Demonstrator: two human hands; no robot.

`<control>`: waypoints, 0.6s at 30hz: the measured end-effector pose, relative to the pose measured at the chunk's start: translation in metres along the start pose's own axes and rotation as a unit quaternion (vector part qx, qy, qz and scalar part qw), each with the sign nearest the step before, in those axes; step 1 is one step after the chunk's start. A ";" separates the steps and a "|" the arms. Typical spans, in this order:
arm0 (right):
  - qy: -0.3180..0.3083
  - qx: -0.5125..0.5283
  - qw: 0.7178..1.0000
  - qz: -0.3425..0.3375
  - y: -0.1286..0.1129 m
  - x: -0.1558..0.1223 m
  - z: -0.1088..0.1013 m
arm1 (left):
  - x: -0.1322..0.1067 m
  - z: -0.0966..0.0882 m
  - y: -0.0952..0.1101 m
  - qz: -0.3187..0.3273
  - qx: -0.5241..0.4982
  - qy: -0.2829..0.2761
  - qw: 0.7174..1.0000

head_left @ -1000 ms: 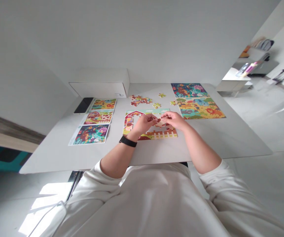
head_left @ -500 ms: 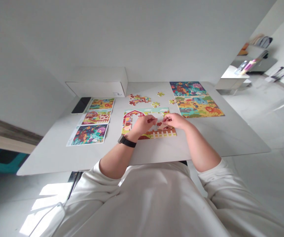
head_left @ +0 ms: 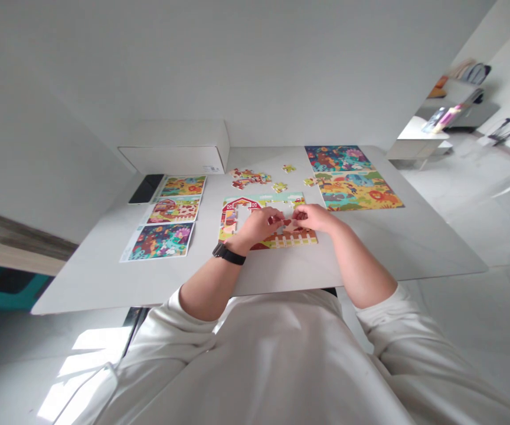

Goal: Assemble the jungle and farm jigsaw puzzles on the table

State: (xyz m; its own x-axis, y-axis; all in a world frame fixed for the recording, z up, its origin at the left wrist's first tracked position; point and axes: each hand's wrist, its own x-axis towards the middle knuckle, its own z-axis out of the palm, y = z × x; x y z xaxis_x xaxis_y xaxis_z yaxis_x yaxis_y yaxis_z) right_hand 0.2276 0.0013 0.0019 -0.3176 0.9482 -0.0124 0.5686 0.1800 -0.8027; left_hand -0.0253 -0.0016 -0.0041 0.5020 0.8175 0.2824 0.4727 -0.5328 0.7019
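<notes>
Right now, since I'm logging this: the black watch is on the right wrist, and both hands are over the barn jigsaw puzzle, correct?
Not quite: the black watch is on the left wrist, not the right, as the head view shows. The rest stands: the left hand and right hand are both over the barn jigsaw puzzle.

And there's the farm jigsaw puzzle, bright red barn, white picket fence over orange ground, pale teal sky along the top!

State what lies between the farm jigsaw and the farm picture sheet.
Bare white tabletop lies between the jigsaw and the sheet, in the head view.
</notes>
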 end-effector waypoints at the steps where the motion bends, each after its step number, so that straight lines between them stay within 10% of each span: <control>1: -0.001 -0.013 1.000 -0.001 -0.002 -0.001 0.000 | 0.000 0.000 0.000 0.009 0.006 -0.003 1.000; 18: -0.022 -0.143 0.989 -0.027 -0.001 0.003 0.002 | -0.002 0.003 0.002 0.113 0.069 -0.088 0.987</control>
State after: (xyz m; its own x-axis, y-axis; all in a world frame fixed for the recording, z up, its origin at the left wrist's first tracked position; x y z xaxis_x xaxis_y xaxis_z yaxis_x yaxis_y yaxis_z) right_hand 0.2249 0.0032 0.0012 -0.3833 0.9236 -0.0050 0.7388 0.3034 -0.6018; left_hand -0.0226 -0.0048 -0.0054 0.7189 0.6296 0.2945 0.4221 -0.7321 0.5347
